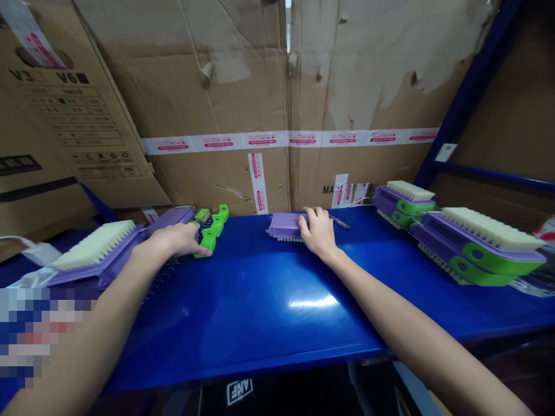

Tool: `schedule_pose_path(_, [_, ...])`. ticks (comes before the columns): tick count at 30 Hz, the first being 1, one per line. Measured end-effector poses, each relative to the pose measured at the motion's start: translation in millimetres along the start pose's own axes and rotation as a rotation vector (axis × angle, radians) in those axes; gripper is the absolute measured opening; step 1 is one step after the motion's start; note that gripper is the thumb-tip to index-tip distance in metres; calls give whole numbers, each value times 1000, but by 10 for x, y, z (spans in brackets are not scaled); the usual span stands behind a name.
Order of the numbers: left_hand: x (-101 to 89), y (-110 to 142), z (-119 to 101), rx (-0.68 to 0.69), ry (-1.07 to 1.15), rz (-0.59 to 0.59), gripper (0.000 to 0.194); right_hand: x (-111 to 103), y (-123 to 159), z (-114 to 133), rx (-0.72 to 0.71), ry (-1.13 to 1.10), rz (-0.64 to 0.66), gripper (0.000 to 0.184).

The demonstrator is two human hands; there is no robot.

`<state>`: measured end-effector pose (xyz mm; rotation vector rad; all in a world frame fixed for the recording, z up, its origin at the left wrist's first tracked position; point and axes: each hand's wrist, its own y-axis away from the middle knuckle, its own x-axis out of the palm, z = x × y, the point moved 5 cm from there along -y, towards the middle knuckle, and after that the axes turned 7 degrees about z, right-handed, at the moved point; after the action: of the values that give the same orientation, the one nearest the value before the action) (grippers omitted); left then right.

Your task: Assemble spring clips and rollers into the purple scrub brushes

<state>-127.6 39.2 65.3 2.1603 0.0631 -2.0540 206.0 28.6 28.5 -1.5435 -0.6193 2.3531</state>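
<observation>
My left hand [176, 240] reaches to the back left, its fingers closed at the near end of a row of bright green plastic pieces with round holes [209, 238]. A purple plastic housing [171, 218] lies just behind that hand, partly hidden by it. My right hand [319, 231] grips the right end of a purple block with pale bristles underneath [284, 224], fingers over its top. The block sits bristles down on the blue shelf [260, 289]. A thin dark tool, perhaps a screwdriver [340, 223], lies just right of my right hand.
Two purple-and-green units with pale bristle pads [477, 248] [403, 202] stand at right. Another purple unit with a cream pad [97, 245] and a white cable plug [41, 253] lie at left. Cardboard [217, 104] walls the back; a blue metal post [468, 86] rises at right.
</observation>
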Motion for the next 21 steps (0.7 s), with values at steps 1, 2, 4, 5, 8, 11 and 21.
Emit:
schedule_pose_path(1, [9,71,-1,2,-69,67,46,-2,0,0,1,0,1,40])
schedule_pose_path(2, [6,146,7,-6,-126,108,47,-2,1,0,1,-1,4,40])
schedule_pose_path(4, [-19,289,46,-46,-195,122,46,-1,0,2,-4,-3,8,40])
schedule_pose_path(5, [-27,352,74,-75,-224,118,44,0,0,2,-6,-4,9,40])
schedule_pose_path(8, [8,501,162,-156,-297,122,38,0,0,2,-7,-11,1,39])
schedule_pose_path(11, [114,618,239,-202,-332,145,34,0,0,-1,-7,-22,-13,39])
schedule_pose_path(21, [392,560,287,56,-338,58,33,35,-22,-25,-42,-32,-49,38])
